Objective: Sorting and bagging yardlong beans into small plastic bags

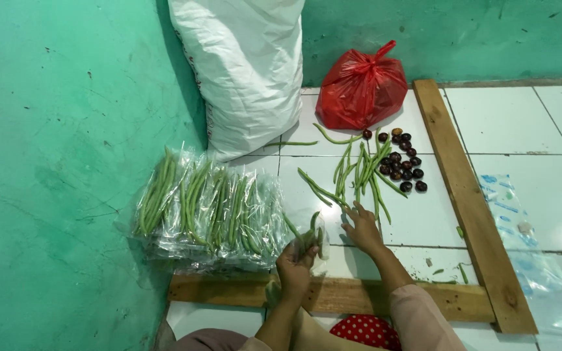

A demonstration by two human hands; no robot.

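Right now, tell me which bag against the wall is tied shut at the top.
The red plastic bag, knotted at its top, beside the wooden plank. The big white sack left of it runs out of view with no knot showing.

One view only, from up on the head, looking down and forward, near the floor tiles [424,221].

bare tile open right of loose beans [359,172], packed bean bags [209,214] blocking left, white sack [248,71] and red bag [362,91] closing far side, wooden planks [469,201] hemming right and near edges
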